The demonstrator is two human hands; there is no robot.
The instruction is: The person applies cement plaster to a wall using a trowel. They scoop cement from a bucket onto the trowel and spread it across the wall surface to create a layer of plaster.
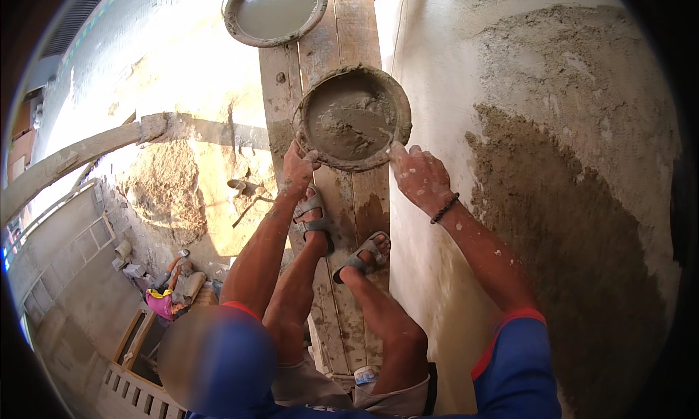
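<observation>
A round mortar pan (405, 117) with a crusted rim sits on the wooden planks before me, partly filled with wet grey mortar (353, 124). My left hand (298, 170) is closed on its near left rim, and my right hand (422, 176) grips the near right rim. Grey spatters mark both hands and forearms. A dark beaded bracelet (445, 208) circles my right wrist. Beyond the pan stands a second round basin (320, 10) holding cloudy grey water, which neither hand touches.
My sandaled feet rest on the narrow raised planks (331, 302). Along the right runs a wall (437, 295) with a dark fresh mortar patch (561, 259). Lower left are a sand heap (164, 190), a long-handled tool (251, 208), a wooden pole (80, 149) and a person (164, 302).
</observation>
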